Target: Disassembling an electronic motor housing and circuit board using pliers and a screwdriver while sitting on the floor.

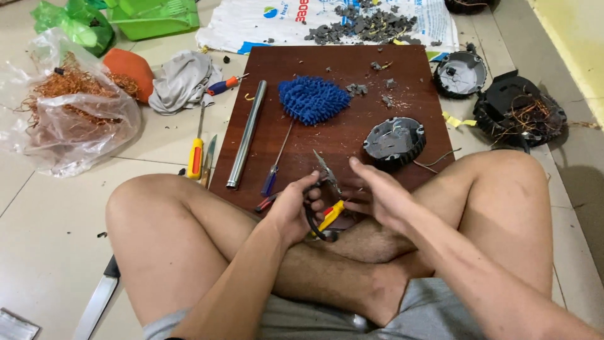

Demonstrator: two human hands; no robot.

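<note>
Bright, even indoor light, soft shadows.
I see motion blur on the right hand (377,192) (edges slightly warped).

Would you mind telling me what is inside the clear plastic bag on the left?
The clear plastic bag holds a tangle of copper wire. Anything beneath the wire is hidden by the crumpled plastic.

Pair of snips (325,200): metal blades grey, pointed, closed together, tip aimed up and slightly left, away from person; handles black, looped, with yellow and small red part at pivot side; tool tilted, blades highest, handles lowest; held above crossed legs, over near edge of brown wooden board (327,119); left hand (290,209) wrapped round black handle loop, thumb on top near pivot; right hand (377,192) just beside, fingers spread, blurred, fingertips close to blades; contact there unclear.
</note>
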